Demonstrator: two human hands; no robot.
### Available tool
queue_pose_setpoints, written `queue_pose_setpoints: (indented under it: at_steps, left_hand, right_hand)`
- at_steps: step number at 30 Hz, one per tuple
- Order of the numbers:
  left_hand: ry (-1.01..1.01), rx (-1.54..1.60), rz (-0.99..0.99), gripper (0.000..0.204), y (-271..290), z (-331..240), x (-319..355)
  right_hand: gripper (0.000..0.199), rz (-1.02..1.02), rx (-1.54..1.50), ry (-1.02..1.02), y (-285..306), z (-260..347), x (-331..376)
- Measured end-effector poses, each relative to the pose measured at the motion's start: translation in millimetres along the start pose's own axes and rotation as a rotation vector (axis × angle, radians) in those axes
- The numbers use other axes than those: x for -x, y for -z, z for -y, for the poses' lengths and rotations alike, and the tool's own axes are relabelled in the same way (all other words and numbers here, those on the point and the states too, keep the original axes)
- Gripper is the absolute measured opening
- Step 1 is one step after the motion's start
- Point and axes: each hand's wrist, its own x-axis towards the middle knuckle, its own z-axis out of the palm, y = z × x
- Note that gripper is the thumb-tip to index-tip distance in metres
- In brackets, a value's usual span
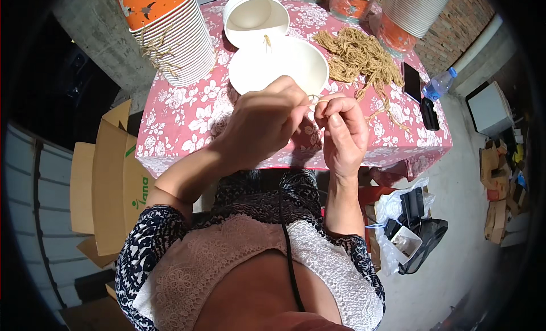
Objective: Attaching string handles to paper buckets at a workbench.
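Observation:
My left hand point(263, 123) and my right hand point(343, 131) meet fingertip to fingertip just below the rim of a white paper bowl point(273, 63). Both pinch a short tan string piece point(313, 98) between them, mostly hidden by the fingers. Behind that bowl lies a second white bowl point(253, 15), with a bit of string on its rim. A heap of tan string pieces point(358, 55) sits on the table to the right of the bowls. All rest on a pink floral tablecloth point(182, 120).
Stacks of orange and white paper bowls stand at the back left point(170, 35) and back right point(406, 15). A black phone point(412, 81) and a dark remote-like item point(429, 113) lie at the table's right edge. Cardboard box point(111, 183) at left; bags point(409, 228) on the floor right.

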Motion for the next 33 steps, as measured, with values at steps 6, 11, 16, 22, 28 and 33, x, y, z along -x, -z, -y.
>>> queue_pose_setpoints:
  at_steps: [6,11,16,22,28,33]
  left_hand:
    - [0.038,-0.012,0.070,0.005,11.4,-11.0,-5.5]
    - [0.068,-0.078,0.055,0.008,18.9,-10.5,-2.3]
    - [-0.096,-0.391,-0.005,0.018,26.5,-4.0,-4.7]
    - [-0.012,-0.378,0.055,0.012,26.2,1.8,3.6]
    - [0.005,-0.359,0.058,0.008,22.2,1.5,2.8]
    - [0.001,-0.345,0.030,0.010,21.0,-2.5,3.0]
  right_hand:
    - [0.014,0.029,0.777,0.214,1.2,5.7,-3.7]
    - [0.010,-0.083,0.735,0.145,1.0,6.9,-0.5]
    - [0.010,-0.148,0.871,0.255,6.3,5.8,-0.4]
    - [0.014,-0.112,0.997,0.347,-5.7,2.1,10.2]
    - [0.015,-0.157,0.996,0.370,-11.9,-9.4,16.4]
    - [0.016,-0.173,0.998,0.374,-13.0,-13.9,16.3]
